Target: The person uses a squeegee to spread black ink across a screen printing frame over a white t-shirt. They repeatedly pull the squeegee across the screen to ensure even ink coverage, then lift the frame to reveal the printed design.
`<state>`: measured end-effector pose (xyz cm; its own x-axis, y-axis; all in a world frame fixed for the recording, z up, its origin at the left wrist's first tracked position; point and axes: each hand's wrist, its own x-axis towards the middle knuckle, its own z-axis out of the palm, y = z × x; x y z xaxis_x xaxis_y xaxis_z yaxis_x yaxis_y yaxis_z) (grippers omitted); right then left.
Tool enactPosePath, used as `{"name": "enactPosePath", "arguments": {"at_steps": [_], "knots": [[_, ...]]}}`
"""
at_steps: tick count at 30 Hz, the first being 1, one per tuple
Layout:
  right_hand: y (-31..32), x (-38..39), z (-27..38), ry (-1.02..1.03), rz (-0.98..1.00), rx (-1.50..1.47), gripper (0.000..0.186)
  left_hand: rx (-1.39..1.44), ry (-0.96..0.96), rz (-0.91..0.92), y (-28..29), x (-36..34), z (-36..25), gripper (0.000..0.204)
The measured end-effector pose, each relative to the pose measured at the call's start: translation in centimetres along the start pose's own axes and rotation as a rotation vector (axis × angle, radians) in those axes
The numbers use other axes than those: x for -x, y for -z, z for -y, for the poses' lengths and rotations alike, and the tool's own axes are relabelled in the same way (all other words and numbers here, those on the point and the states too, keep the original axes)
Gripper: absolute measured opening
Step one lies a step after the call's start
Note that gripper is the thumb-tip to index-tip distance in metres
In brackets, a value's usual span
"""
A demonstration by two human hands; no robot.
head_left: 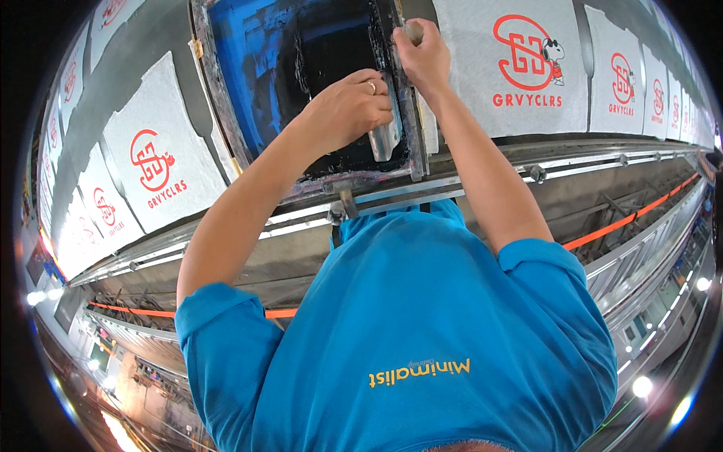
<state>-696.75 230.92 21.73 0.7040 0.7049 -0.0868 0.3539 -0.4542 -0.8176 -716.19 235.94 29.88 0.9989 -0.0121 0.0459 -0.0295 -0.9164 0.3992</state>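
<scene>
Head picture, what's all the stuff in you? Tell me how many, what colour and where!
Frame: one, greyish, top centre
Screen: one, blue and black, inside the frame
Metal tool: one, silver, over the screen's right side
Grey thing: one, grey, beside the frame's right edge, kind unclear
Cloths: many, white with red prints, both sides of the frame
Rail: one, silver, below the cloths
Strip: count unclear, orange, both sides of the person
Lights: several, white, outer edges
Shirt: one, blue, lower centre
Ring: one, golden, on the left hand
Left hand: one, bare, round the metal tool
Right hand: one, bare, round the grey thing
</scene>
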Motion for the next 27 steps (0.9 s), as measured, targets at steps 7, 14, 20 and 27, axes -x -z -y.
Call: {"name": "enactPosePath", "arguments": {"at_steps": [7, 14, 20, 27], "knots": [[-0.3, -0.1, -0.6, 0.045, -0.028, 0.065, 0.047, -0.034, -0.015, 0.042, -1.1, -0.4, 1.1, 0.013], [0.0, -0.2, -0.5, 0.034, 0.013, 0.054, 0.048, -0.105, -0.038, 0.178, 0.1, 4.1, 1.2, 0.017], [-0.1, -0.1, -0.1, 0.024, 0.005, 0.088, 0.049, 0.023, 0.138, 0.009, 1.7, 10.7, 1.3, 0.033], [0.0, -0.1, 0.5, -0.061, 0.025, 0.141, 0.049, -0.054, 0.464, -0.365, 1.9, 5.6, 6.0, 0.038]]}}
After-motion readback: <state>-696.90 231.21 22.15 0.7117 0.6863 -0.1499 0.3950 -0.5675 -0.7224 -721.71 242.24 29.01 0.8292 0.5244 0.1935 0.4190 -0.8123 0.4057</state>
